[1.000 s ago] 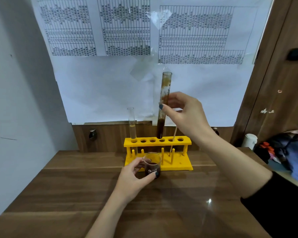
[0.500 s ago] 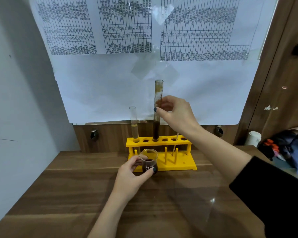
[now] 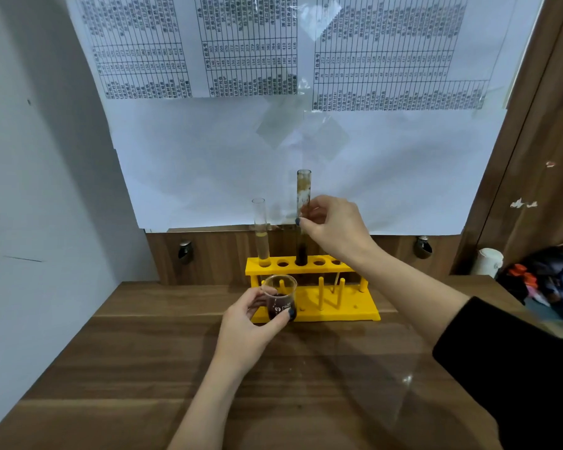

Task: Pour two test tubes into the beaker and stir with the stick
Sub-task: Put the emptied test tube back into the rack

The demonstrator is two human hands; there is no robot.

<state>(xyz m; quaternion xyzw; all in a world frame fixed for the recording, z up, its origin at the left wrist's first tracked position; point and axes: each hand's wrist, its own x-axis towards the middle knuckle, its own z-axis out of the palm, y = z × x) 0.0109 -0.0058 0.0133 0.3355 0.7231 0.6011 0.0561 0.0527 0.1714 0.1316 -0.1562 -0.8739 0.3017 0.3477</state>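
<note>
A yellow rack (image 3: 309,267) stands at the back of the wooden table. My right hand (image 3: 333,227) pinches a tall test tube (image 3: 303,193) with brown residue and a little dark liquid at its bottom; the tube stands upright in the rack's third hole. A second tube (image 3: 260,232) with yellowish liquid stands in the leftmost hole. My left hand (image 3: 247,326) grips a small glass beaker (image 3: 280,297) holding dark liquid, just in front of the rack. A thin stick (image 3: 336,282) leans in the rack, partly hidden by my right forearm.
Printed sheets (image 3: 273,92) taped to the wall hang behind the rack. A white cup (image 3: 487,261) and a heap of cloth (image 3: 546,280) lie at the right edge. The brown tabletop (image 3: 306,384) stretches towards me.
My right hand has lowered the stained tube, shifted it leftwards, and set its bottom into a rack hole. My left hand has stayed on the beaker.
</note>
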